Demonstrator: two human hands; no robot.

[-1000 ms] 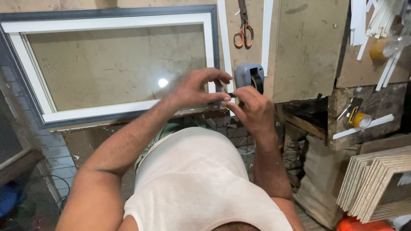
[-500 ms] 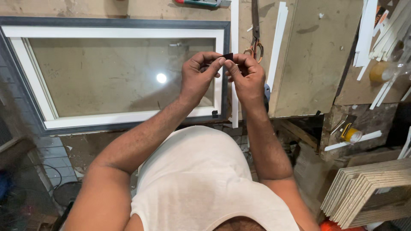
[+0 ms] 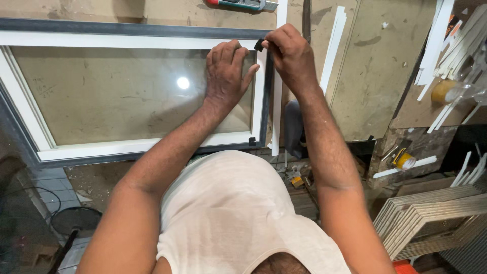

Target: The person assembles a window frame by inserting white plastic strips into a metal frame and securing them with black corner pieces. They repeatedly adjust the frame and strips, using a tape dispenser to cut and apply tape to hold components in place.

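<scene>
Workbench of bare, scuffed board, cluttered at the right with white strips and a stack of frames; a white-and-grey window frame with glass lies flat across it. Left hand rests palm down on the glass at the frame's top right corner, fingers spread and flat, gripping nothing. Right hand has thumb and forefinger pinched together on a small black piece, held right at that corner, just above the inner white edge. Frame's long axis runs left to right across the view; its short right-hand side runs away from the person, alongside a loose white strip. The piece is too small to tell its own heading. A second black bit sits at the lower right corner. Risks, as judged: the piece is tiny and held only by fingertips, so it could slip and drop into the gap beside the bench; weight from the left palm bears on unsupported glass, which could flex or crack; the loose strip could be knocked askew by the right forearm.
</scene>
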